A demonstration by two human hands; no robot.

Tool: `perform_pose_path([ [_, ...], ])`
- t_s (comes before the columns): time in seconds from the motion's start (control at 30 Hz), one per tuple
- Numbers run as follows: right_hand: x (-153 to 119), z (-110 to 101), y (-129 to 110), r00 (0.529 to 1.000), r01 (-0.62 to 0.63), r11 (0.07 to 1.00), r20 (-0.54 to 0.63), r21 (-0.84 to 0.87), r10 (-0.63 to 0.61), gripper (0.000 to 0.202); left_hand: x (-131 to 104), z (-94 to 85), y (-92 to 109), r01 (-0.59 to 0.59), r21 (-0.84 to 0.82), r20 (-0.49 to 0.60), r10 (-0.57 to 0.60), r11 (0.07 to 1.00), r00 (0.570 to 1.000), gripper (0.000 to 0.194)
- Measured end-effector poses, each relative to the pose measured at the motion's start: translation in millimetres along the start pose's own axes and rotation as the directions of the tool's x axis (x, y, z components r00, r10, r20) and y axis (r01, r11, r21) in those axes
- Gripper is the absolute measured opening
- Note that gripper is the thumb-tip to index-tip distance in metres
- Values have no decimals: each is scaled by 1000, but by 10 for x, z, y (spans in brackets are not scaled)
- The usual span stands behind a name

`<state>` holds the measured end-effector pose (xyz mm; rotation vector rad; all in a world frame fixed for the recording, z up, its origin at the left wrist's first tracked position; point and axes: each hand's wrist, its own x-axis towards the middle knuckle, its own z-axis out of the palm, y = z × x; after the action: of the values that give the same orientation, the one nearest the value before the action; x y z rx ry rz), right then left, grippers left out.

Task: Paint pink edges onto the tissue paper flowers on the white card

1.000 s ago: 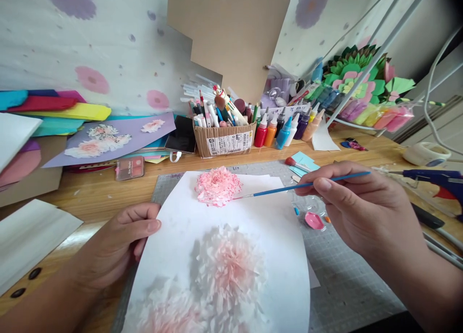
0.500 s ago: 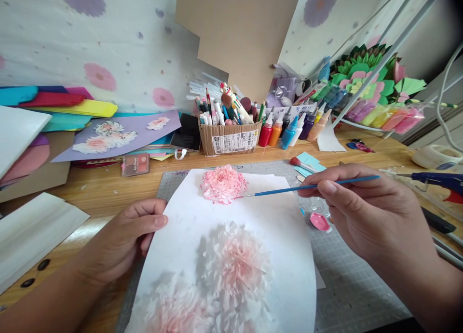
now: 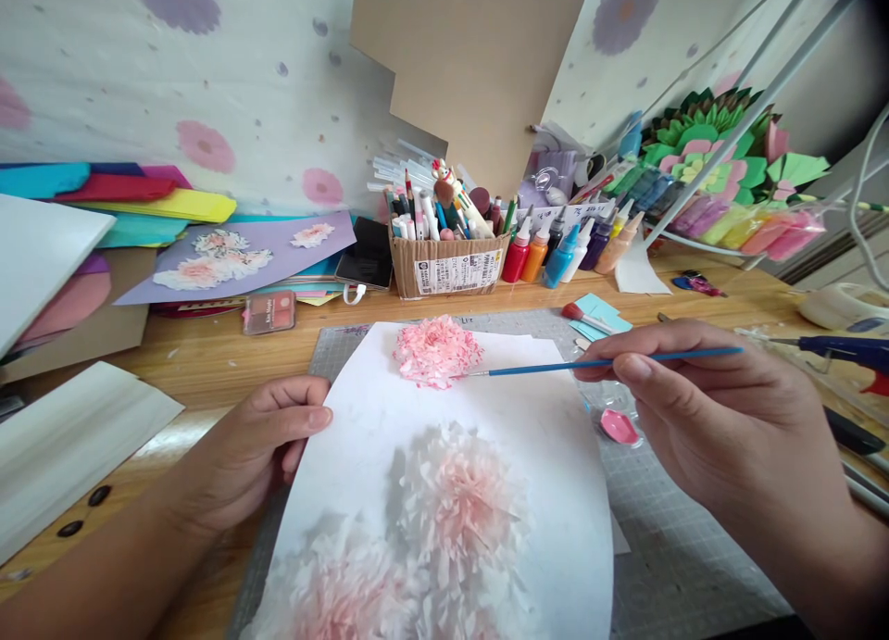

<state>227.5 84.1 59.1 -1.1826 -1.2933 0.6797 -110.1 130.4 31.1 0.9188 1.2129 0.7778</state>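
Note:
My left hand (image 3: 268, 445) pinches the left edge of a white paper sheet (image 3: 354, 427), thumb on top. Between the thumb and fingers of my right hand (image 3: 701, 418) is a thin blue paintbrush (image 3: 542, 368), held nearly level. Its tip touches or nearly touches the lower edge of a ruffled paper flower (image 3: 436, 351) with deep pink tips, at the sheet's far end. Closer to me on the sheet are larger white paper flowers with pale pink centres, one in the middle (image 3: 465, 496) and another at lower left (image 3: 354, 580).
Under the sheet lies a grey cutting mat (image 3: 673, 529); a small pink paint dish (image 3: 618, 427) sits on it. Behind stand a cardboard box of pens (image 3: 451, 265) and several paint bottles (image 3: 557, 256). A glue gun (image 3: 844, 345) is at right, purple paper with flowers (image 3: 278, 251) at left.
The whole view has shifted slightly, so things appear a little farther right. The brush tip stays by the pink flower's lower edge, and both hands keep their holds.

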Motion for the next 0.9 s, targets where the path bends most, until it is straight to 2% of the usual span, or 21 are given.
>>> perform_pose_path([
  [0.2,-12,24,-51,999,35,999,29,8,-35,7,8,18,5,1,1,0,-1,1000,1000,49],
  [0.53,-18,36,-166,993,118,974,49,-194,-110,6,4,-4,-3,5,-2,-1,-5,1000,1000,50],
  [0.9,-16,35,-164,979,202,947,71,-252,-190,8,17,15,-6,11,-9,-25,-11,1000,1000,49],
])
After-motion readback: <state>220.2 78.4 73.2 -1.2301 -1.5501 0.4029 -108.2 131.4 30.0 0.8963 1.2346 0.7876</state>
